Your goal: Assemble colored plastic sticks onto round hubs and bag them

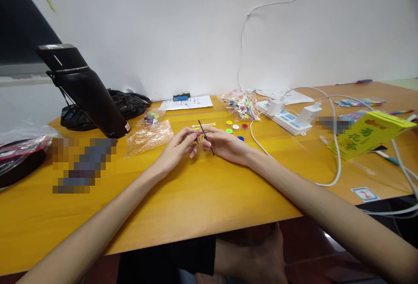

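Observation:
My left hand point(179, 146) and my right hand point(222, 144) meet over the middle of the yellow wooden table point(196, 197), fingertips pinched together. My right hand pinches a thin dark stick point(206, 143) that slants up and left. My left hand's fingers close on a small blue and yellow piece point(201, 134) at the stick; I cannot make out its shape. Just beyond the hands lie a yellow and white rod point(204, 125) and several small coloured round caps point(235, 129).
A clear bag of coloured parts point(241, 102), an empty clear bag point(149, 136), a white power strip with chargers point(287, 116) and its cables, a black tilted cylinder point(88, 92), a yellow printed packet point(369, 134), a paper sheet and a screwdriver point(181, 97) lie around.

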